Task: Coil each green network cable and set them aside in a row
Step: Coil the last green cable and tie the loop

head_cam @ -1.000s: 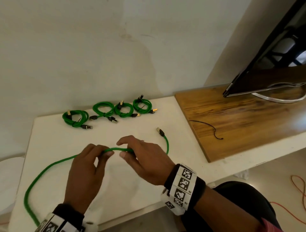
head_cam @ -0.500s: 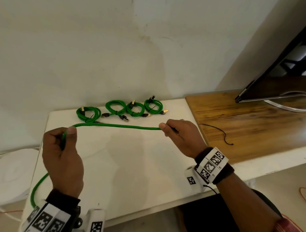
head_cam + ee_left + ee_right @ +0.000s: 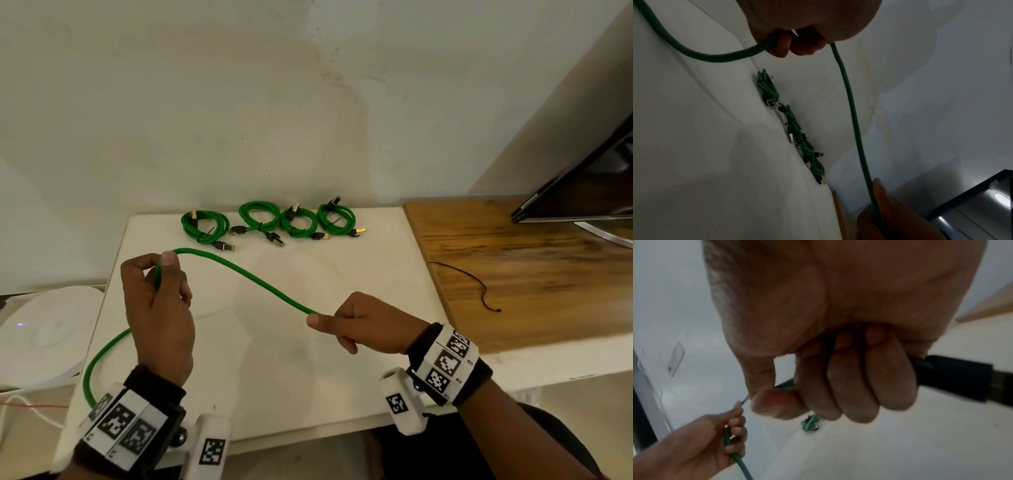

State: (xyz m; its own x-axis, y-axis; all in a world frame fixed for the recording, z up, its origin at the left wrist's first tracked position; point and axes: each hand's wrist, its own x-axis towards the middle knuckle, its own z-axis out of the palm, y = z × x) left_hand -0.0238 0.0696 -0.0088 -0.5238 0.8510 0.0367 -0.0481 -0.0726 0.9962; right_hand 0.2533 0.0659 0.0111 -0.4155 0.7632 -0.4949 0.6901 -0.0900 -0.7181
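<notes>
Wrist bands: black cuffs (image 3: 448, 366) with white square-patterned marker tiles sit on both wrists, nearest the viewer
Right hand: the right hand (image 3: 363, 323) is curled into a fist round the loose cable, thumb pressed along it; the right wrist view alone shows a black plug boot (image 3: 953, 378) sticking out past the little finger
Left hand: the left hand (image 3: 159, 308), raised above the table, pinches the same cable between thumb and forefinger, the other fingers curled around it
Loose cable: a round, braided-looking green cable (image 3: 246, 274) arcs between the two hands, then drops from the left hand and loops off the near left table edge
Table: smooth white top (image 3: 274, 359), butting against a grained wooden surface (image 3: 513, 274) on the right
Coiled cables: four tied green coils (image 3: 270, 222) with gold-tipped plugs lie in a row by the far wall; the left wrist view shows them edge-on as one line
Wall: pale, blotchy plaster (image 3: 239, 102)
</notes>
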